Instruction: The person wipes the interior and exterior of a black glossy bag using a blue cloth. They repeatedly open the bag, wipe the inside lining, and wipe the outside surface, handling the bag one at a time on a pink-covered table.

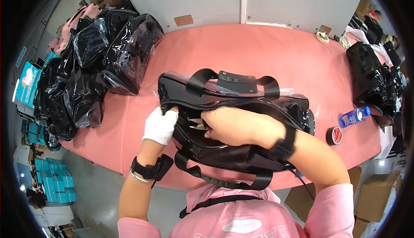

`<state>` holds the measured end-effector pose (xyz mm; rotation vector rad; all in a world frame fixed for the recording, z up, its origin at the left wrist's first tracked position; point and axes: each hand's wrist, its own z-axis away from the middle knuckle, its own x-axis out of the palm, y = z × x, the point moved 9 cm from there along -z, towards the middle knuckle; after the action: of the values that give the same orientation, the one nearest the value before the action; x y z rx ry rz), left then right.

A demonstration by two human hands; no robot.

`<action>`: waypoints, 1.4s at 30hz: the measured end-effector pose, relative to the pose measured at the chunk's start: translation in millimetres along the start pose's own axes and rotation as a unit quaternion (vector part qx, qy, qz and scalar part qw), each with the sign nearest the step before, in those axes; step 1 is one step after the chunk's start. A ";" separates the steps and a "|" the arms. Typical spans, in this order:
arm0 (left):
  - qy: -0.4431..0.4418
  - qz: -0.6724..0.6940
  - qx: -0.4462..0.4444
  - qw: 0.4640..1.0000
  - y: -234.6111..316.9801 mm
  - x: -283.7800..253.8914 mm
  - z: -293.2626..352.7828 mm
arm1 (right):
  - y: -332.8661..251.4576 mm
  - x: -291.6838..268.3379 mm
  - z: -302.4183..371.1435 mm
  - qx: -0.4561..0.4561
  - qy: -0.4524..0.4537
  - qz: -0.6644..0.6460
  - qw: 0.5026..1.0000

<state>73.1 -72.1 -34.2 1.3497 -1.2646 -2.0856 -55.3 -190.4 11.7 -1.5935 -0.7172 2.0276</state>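
Note:
A glossy black duffel bag (pixel 258 157) lies unzipped in front of me, with one webbing handle (pixel 227 81) standing up at the far side and the other hanging over the near side. My left hand (pixel 160 126), in a white glove, grips the left end of the bag's opening, thumb at its rim. Reaching in from the right, my bare right hand (pixel 224 126) is inside the opening with curled fingers. Beside its fingertips shows a thin whitish piece (pixel 197 124); whether the fingers hold it is unclear. The bag's interior is mostly hidden in shadow.
The bag rests on a pink-covered table (pixel 241 48). Plastic-wrapped black bags (pixel 125 52) are heaped at the left, more black bags (pixel 366 74) at the right. A water bottle (pixel 354 116), a tape roll (pixel 334 135) and another tape roll (pixel 322 37) lie on the right side.

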 end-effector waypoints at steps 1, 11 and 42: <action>0.030 -0.059 0.035 0.997 11.4 -3.2 1.3 | -7.2 -14.3 13.4 -0.010 0.044 0.024 0.999; 0.137 -0.255 0.292 0.912 88.6 5.4 12.5 | -17.3 -78.9 214.5 0.148 0.351 0.093 0.920; -0.169 -0.002 0.033 0.985 43.5 22.7 54.8 | 176.8 -15.9 349.8 0.341 0.481 0.059 0.805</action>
<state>7.8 -84.2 -2.6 1.0504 -1.4730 -2.3668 -399.2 -375.7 -24.4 -1.8615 0.4570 1.0248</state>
